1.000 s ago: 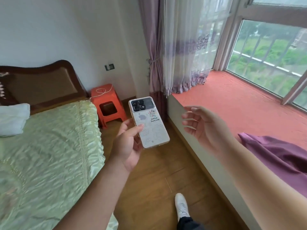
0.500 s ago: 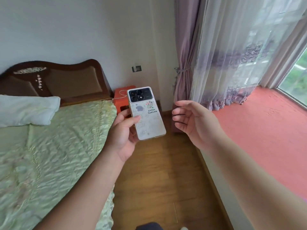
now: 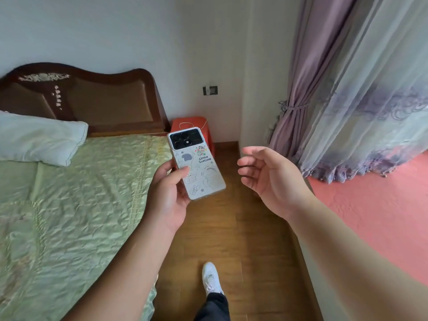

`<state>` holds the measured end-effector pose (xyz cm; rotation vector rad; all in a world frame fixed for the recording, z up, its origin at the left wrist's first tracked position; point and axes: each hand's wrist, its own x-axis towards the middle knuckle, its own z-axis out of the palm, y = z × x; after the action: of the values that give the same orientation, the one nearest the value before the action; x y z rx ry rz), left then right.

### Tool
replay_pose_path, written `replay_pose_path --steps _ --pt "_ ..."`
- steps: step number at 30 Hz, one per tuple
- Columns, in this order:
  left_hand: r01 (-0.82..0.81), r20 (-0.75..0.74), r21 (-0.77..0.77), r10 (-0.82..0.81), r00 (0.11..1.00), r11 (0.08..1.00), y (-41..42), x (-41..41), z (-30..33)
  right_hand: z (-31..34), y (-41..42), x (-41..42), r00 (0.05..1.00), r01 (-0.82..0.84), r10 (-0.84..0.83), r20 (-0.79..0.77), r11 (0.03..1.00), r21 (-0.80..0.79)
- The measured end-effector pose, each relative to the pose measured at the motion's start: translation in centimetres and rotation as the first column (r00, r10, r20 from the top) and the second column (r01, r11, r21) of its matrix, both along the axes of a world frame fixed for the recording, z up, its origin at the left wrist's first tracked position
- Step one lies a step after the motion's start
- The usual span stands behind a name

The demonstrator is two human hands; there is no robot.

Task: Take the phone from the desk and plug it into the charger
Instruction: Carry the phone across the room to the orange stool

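My left hand [image 3: 169,195] grips a white phone [image 3: 201,172] with cartoon drawings and a dark camera block on its back, held face down and tilted over the wooden floor. To its right my right hand [image 3: 266,179] hovers with fingers apart, holding nothing, a short gap from the phone. Beyond the phone stands an orange plastic stool [image 3: 192,125] against the wall, with a thin white charger cable [image 3: 185,124] lying on its top. Above the stool is a dark wall socket [image 3: 210,90] with something white plugged in.
A bed with a green quilt [image 3: 69,200], white pillow [image 3: 39,137] and dark wooden headboard [image 3: 92,98] fills the left. Purple and sheer curtains [image 3: 347,89] hang at the right above a red window ledge [image 3: 382,216]. My white shoe [image 3: 210,276] is on the wooden floor.
The view has swung left, away from the window and toward the bed's head. The stool and wall socket now sit closer to centre. Both hands keep the same pose, phone still in the left.
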<state>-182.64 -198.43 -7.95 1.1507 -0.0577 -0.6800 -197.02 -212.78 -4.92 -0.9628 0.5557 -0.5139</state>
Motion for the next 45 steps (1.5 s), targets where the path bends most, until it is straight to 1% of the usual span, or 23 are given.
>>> replay_pose_path --steps 6,10,16,21,28,31,34,41,45 --pt "0.009 -0.064 -0.003 -0.009 0.998 1.000 -4.7 11.9 -1.2 -0.9 -5.2 12.4 0.997 -0.009 0.008 -0.083 1.000 -0.011" --pt "-0.013 -0.101 -0.006 0.012 0.995 1.000 -6.6 19.2 -1.8 -1.5 -7.6 19.4 0.997 -0.021 0.020 -0.076 1.000 -0.012" --pt "-0.069 -0.163 -0.051 0.060 0.985 0.996 -8.6 27.0 -1.8 -1.7 -10.2 27.0 0.987 -0.075 0.064 -0.145 0.995 -0.073" --pt "-0.077 -0.143 -0.091 0.064 0.988 0.993 -10.7 32.5 -1.4 -1.8 -12.8 32.7 0.988 -0.109 0.098 -0.122 0.990 -0.088" --pt "-0.111 -0.143 -0.009 0.109 0.984 0.994 -14.7 39.4 -2.8 -4.2 -18.0 40.2 0.975 -0.177 0.171 -0.139 0.984 -0.031" --pt "-0.136 -0.151 0.023 0.137 0.979 0.991 -17.4 42.7 -3.7 -5.3 -21.3 44.1 0.969 -0.207 0.203 -0.140 0.978 -0.021" --pt "-0.149 -0.128 0.053 0.155 0.980 0.987 -20.7 46.0 -4.3 -6.1 -25.2 48.2 0.962 -0.238 0.234 -0.137 0.971 -0.009" --pt "-0.230 -0.137 0.094 0.241 0.961 0.969 -28.3 53.6 -4.9 -7.3 -33.2 57.2 0.922 -0.341 0.347 -0.173 0.938 0.068" --pt "-0.311 -0.163 0.124 0.329 0.930 0.942 -30.5 57.0 -5.4 -8.0 -35.0 61.5 0.893 -0.379 0.399 -0.209 0.916 0.127"
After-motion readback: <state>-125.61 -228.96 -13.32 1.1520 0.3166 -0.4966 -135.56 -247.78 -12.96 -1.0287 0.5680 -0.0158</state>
